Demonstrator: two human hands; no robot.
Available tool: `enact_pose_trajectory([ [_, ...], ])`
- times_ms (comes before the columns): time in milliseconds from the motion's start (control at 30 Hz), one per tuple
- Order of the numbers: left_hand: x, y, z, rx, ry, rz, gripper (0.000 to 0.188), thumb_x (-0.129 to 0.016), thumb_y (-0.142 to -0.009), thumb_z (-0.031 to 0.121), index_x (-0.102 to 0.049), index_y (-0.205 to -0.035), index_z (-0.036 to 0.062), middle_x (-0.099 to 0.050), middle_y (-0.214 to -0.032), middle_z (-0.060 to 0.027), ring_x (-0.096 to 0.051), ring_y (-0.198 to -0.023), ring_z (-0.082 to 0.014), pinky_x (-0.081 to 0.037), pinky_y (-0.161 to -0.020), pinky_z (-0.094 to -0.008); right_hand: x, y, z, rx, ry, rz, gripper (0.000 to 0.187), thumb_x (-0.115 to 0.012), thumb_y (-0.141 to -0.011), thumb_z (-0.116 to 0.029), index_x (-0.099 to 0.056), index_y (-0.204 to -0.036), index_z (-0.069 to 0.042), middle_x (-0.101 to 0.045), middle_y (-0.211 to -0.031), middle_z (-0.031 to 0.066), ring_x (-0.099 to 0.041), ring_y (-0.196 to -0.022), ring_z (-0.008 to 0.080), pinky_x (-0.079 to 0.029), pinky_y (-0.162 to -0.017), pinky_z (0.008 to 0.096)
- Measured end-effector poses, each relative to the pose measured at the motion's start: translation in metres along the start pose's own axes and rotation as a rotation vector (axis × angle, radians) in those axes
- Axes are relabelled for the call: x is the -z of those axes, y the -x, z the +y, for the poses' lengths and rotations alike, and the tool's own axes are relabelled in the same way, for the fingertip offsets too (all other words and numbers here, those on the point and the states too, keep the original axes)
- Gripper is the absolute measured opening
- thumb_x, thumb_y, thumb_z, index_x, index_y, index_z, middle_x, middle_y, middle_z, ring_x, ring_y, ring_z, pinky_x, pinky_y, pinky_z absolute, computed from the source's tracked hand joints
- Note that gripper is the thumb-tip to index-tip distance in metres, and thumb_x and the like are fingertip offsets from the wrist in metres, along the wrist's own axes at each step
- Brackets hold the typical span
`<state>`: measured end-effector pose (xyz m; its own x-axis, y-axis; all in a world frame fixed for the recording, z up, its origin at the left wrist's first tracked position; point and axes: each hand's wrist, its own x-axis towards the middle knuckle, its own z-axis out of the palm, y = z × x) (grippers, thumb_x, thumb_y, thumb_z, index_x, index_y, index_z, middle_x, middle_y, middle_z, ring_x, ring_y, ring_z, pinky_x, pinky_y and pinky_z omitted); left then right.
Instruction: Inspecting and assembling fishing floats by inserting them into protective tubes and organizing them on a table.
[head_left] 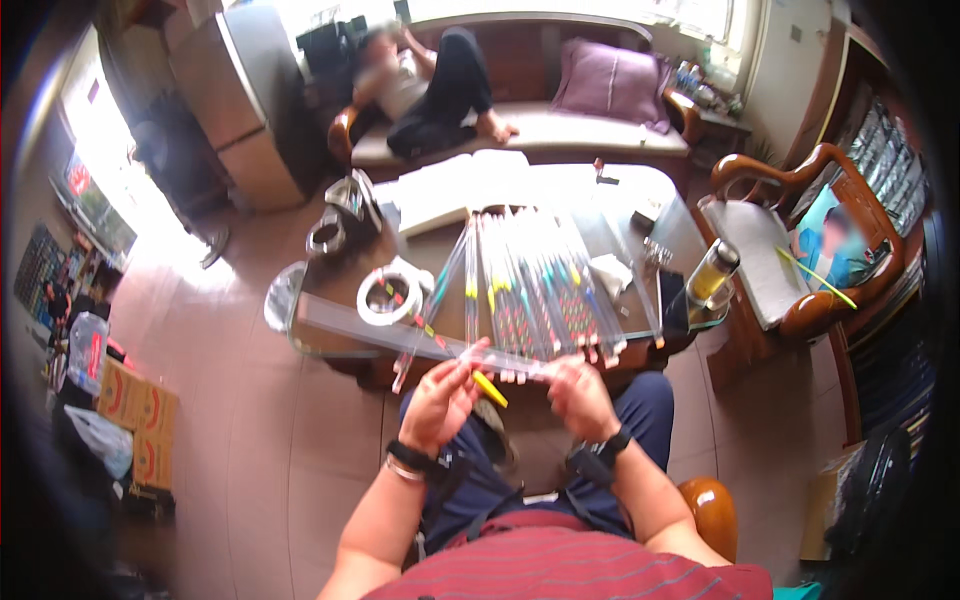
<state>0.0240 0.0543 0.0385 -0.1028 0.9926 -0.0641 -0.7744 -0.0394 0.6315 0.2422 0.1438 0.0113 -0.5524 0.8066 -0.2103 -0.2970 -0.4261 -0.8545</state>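
Both of my hands are above the near edge of a glass-topped table. A long clear plastic sleeve stretches between them and out to the left, blurred by motion. My left hand pinches the sleeve along with a thin stick with a yellow end, perhaps a fishing float. Banded red, dark and yellow parts show beyond the fingers. My right hand has its fingers closed on the sleeve's right end. Just beyond lie several thin sticks in clear sleeves, with coloured bands and pale ends.
A roll of tape, a white box, a crumpled tissue and a bottle stand or lie on the table. A person reclines on the sofa behind. A wooden armchair is at right, cartons at left.
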Motion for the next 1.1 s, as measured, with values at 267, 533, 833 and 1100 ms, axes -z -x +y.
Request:
enact_pose_trajectory([
  [267,-0.01,0.011,0.006,-0.098,0.029,0.125,0.02,-0.06,-0.094,0.017,-0.065,-0.108,0.0029,-0.068,-0.102,-0.0121,-0.064,-0.098,-0.0246,-0.051,-0.092,-0.0399,-0.016,0.036,-0.022,0.014,0.149,-0.306,0.03,-0.067,-0.09,-0.009,-0.061,-0.119,-0.004,-0.065,-0.091,-0.0023,-0.057,-0.082,0.0041,-0.046,-0.073,0.0188],
  [533,-0.05,0.012,0.02,-0.263,0.157,0.27,0.021,-0.064,-0.092,0.016,-0.066,-0.109,0.0042,-0.07,-0.095,-0.0058,-0.065,-0.083,-0.016,-0.052,-0.077,-0.0299,-0.047,0.052,-0.038,0.263,0.205,-0.3,0.052,-0.067,-0.089,-0.005,-0.049,-0.138,-0.007,-0.044,-0.067,-0.0103,-0.037,-0.059,-0.001,-0.031,-0.053,0.0174],
  [833,-0.058,0.021,-0.014,-0.21,0.069,0.248,0.023,-0.062,-0.093,0.018,-0.066,-0.11,0.0028,-0.068,-0.096,-0.0064,-0.063,-0.084,-0.0172,-0.052,-0.08,-0.0307,-0.067,0.053,-0.039,0.32,0.091,-0.055,0.031,-0.063,-0.094,-0.013,-0.062,-0.122,-0.001,-0.051,-0.071,-0.0085,-0.039,-0.063,-0.0028,-0.03,-0.054,0.0153],
  [1100,-0.063,0.024,-0.02,-0.26,-0.018,0.283,0.017,-0.067,-0.09,0.013,-0.07,-0.105,0.0054,-0.069,-0.104,-0.0048,-0.063,-0.09,-0.0112,-0.047,-0.079,-0.0246,-0.054,0.047,-0.027,0.27,-0.089,0.007,0.02,-0.062,-0.095,-0.017,-0.069,-0.106,-0.001,-0.055,-0.069,-0.0075,-0.041,-0.054,-0.0017,-0.029,-0.045,0.0162],
])
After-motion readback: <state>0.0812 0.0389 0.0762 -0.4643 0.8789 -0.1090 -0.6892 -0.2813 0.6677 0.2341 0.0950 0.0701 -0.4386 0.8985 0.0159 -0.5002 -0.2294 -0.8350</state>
